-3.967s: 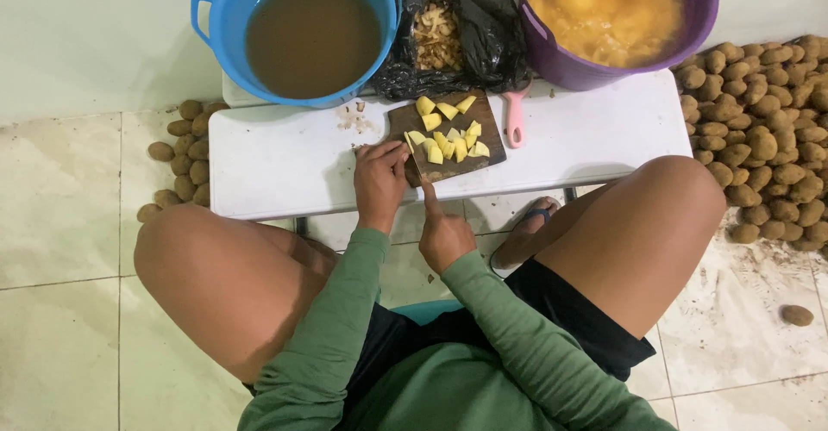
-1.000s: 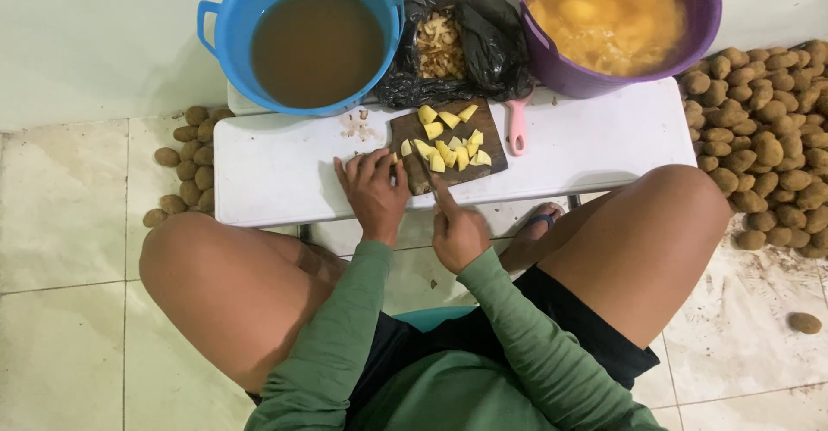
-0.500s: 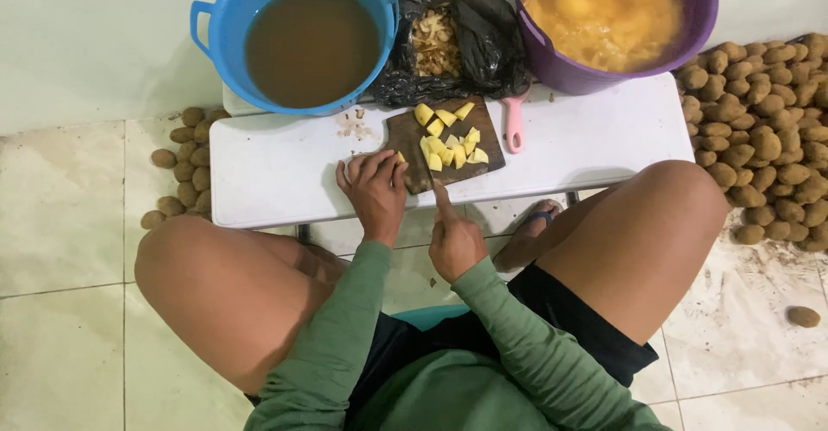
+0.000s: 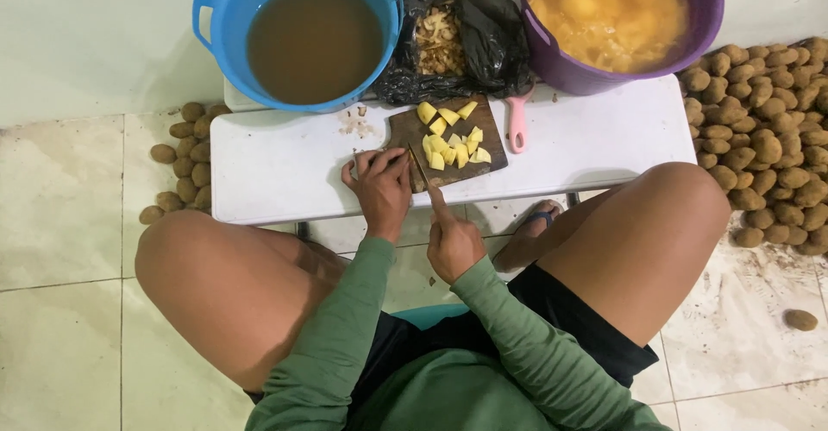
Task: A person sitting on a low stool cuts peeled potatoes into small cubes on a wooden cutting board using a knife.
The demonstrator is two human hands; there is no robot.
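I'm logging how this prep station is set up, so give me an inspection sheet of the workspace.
Surface: low white table, a few scraps near the board.
Job's things: dark cutting board with yellow potato chunks; knife.
Clutter: black bag of peelings; pink handle.
Hands: left hand rests at the board's edge; right hand grips the knife.
Cables: nothing seen.
Surroundings: blue tub of brown water, purple tub of cut pieces, unpeeled potatoes piled on the tiled floor.
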